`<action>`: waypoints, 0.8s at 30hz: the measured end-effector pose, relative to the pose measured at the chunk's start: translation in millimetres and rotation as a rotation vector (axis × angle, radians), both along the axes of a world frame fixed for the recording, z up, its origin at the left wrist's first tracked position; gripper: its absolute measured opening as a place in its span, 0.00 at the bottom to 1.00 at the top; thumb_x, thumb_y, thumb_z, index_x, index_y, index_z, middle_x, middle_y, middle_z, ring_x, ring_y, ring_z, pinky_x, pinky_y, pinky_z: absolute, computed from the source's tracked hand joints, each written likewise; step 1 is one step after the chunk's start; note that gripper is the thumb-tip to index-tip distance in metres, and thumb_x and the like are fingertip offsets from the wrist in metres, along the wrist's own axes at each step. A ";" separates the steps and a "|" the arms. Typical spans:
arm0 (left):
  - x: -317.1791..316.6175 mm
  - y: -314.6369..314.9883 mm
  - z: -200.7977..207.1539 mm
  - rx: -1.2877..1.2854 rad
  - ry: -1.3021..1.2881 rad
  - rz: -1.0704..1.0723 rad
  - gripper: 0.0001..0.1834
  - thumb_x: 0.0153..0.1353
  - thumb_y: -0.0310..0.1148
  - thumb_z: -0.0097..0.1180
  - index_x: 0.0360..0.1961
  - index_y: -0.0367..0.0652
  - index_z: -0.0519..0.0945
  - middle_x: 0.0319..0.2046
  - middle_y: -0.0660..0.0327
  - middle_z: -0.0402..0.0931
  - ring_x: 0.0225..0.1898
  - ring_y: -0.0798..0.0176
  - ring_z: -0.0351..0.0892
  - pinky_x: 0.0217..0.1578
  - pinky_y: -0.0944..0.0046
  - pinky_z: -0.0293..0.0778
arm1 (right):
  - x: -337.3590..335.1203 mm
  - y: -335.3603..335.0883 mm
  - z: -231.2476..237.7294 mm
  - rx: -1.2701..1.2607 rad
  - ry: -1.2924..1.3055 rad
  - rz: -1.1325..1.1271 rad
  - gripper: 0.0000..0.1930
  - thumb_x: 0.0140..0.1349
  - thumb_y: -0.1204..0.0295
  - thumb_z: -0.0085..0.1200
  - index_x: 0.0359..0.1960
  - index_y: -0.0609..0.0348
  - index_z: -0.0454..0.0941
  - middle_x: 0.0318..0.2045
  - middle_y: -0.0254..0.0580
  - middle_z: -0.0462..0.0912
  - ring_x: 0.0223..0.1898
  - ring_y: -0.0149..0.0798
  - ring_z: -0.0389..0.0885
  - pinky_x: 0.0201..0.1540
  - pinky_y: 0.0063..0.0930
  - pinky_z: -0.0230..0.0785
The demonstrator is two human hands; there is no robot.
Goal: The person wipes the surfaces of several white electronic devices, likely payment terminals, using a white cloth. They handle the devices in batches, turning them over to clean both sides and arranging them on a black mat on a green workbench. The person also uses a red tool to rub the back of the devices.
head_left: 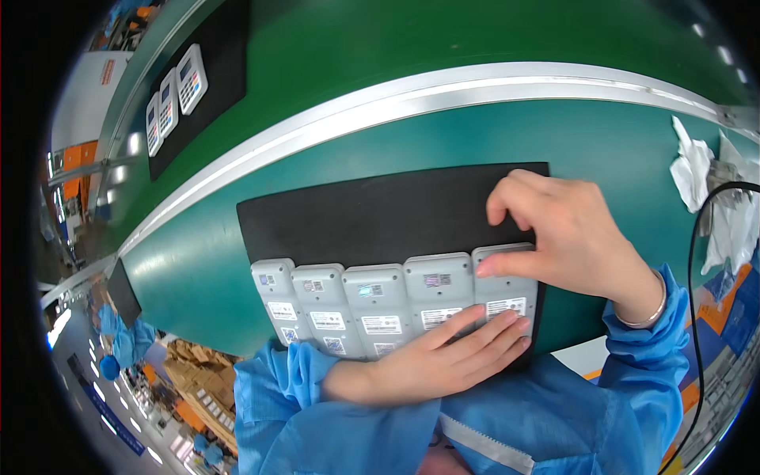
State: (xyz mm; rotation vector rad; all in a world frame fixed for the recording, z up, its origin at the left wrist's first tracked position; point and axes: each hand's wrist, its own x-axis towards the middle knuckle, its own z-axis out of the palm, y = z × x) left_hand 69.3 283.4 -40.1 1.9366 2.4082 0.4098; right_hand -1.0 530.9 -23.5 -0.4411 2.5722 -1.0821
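Five grey card payment terminals lie face down side by side on a black mat (356,222), with labels and small shiny stickers on their backs. My left hand (443,356) reaches across from the left, fingers stretched out flat over the lower part of the fourth terminal (438,277) and the rightmost terminal (518,273). At the top of that rightmost one, my right hand (558,229) is raised with its thumb over the upper edge. Its index finger is bent and stands apart from the thumb, with nothing between them. My left hand and forearm hide the lower ends of several terminals.
Beyond a pale metal rail (443,83), three white terminals (170,99) lie face up on another black mat (226,71). Crumpled white plastic bags (716,182) and a black cable (691,317) are at the right. Cardboard pieces (202,376) are at the lower left.
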 end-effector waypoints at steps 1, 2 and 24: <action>-2.1 2.6 2.7 -0.028 0.004 -0.009 0.24 0.67 0.38 0.51 0.65 0.58 0.79 0.67 0.67 0.74 0.70 0.65 0.70 0.73 0.53 0.61 | 4.5 1.0 -4.1 0.017 0.080 -0.010 0.19 0.55 0.55 0.70 0.36 0.52 0.77 0.32 0.34 0.81 0.31 0.44 0.82 0.32 0.39 0.71; -3.3 2.6 8.0 -0.057 0.008 -0.020 0.24 0.67 0.38 0.51 0.65 0.58 0.79 0.66 0.67 0.74 0.70 0.64 0.70 0.73 0.53 0.60 | 3.3 1.8 -5.7 -0.009 0.046 0.006 0.20 0.56 0.52 0.69 0.36 0.52 0.76 0.34 0.35 0.81 0.34 0.46 0.84 0.34 0.40 0.72; 7.1 5.4 12.0 0.027 -0.065 0.039 0.32 0.58 0.33 0.65 0.67 0.52 0.77 0.67 0.63 0.72 0.69 0.62 0.69 0.68 0.53 0.62 | 157.5 172.5 -44.3 0.971 0.725 -1.289 0.08 0.63 0.72 0.62 0.39 0.57 0.76 0.39 0.42 0.79 0.44 0.49 0.81 0.45 0.44 0.73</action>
